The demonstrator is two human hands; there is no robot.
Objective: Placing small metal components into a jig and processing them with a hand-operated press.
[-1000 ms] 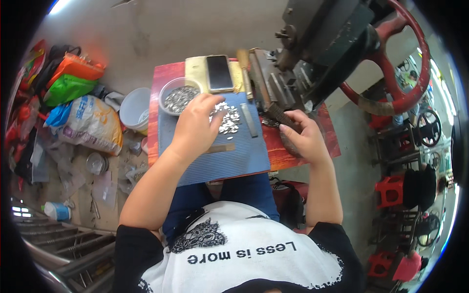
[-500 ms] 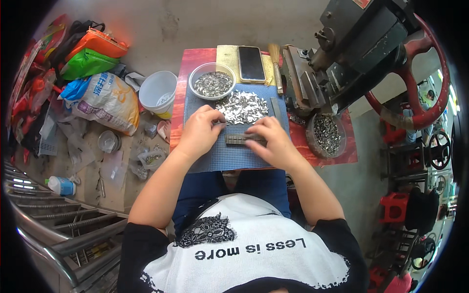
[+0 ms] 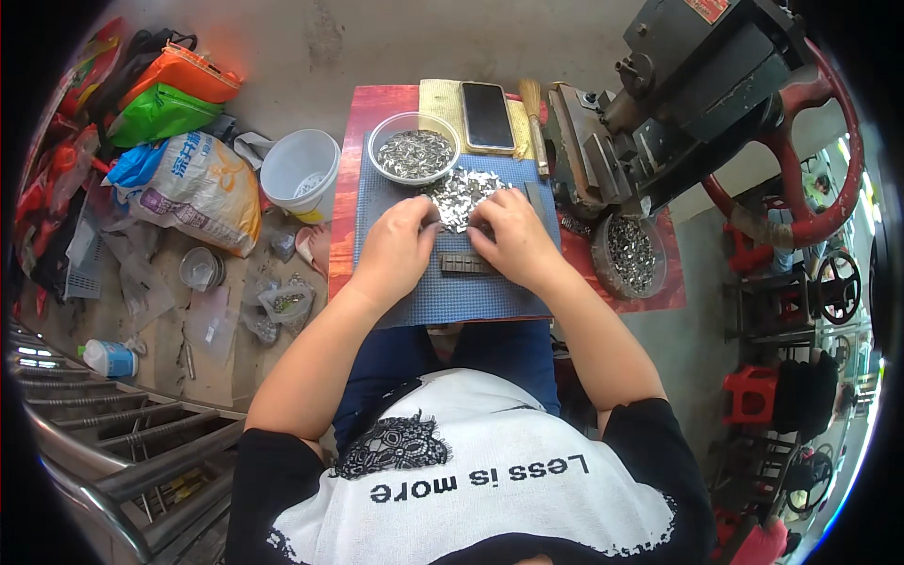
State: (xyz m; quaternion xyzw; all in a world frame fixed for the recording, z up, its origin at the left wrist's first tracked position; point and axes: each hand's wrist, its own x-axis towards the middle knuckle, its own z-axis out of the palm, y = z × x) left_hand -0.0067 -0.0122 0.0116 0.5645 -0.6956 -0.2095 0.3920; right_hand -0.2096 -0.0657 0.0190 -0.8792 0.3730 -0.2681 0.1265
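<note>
A loose pile of small silvery metal pieces point(image 3: 461, 200) lies on a blue textured mat point(image 3: 414, 299). My left hand point(image 3: 399, 245) is at the pile's near left edge, its fingers curled and pressed together; whatever they hold is too small to make out. At the pile's near right side my right hand point(image 3: 516, 237) has its fingers bent down with the tips drawn in, and what is in them is hidden. Between my hands and nearer to me, a dark slotted metal block point(image 3: 463, 264) rests on the mat. Neither hand grips it.
A clear bowl of metal pieces point(image 3: 414, 155) stands behind my left hand. Beyond the pile are a phone point(image 3: 488, 117) and a brush point(image 3: 534, 127). On the right stand a hand-wheel press point(image 3: 678, 113) and another filled tub point(image 3: 629, 256). A white bucket point(image 3: 301, 169) is to the left.
My right hand has left the metal block and moved up to the pile. My left hand has shifted slightly right and nearer to me. The block now shows more fully.
</note>
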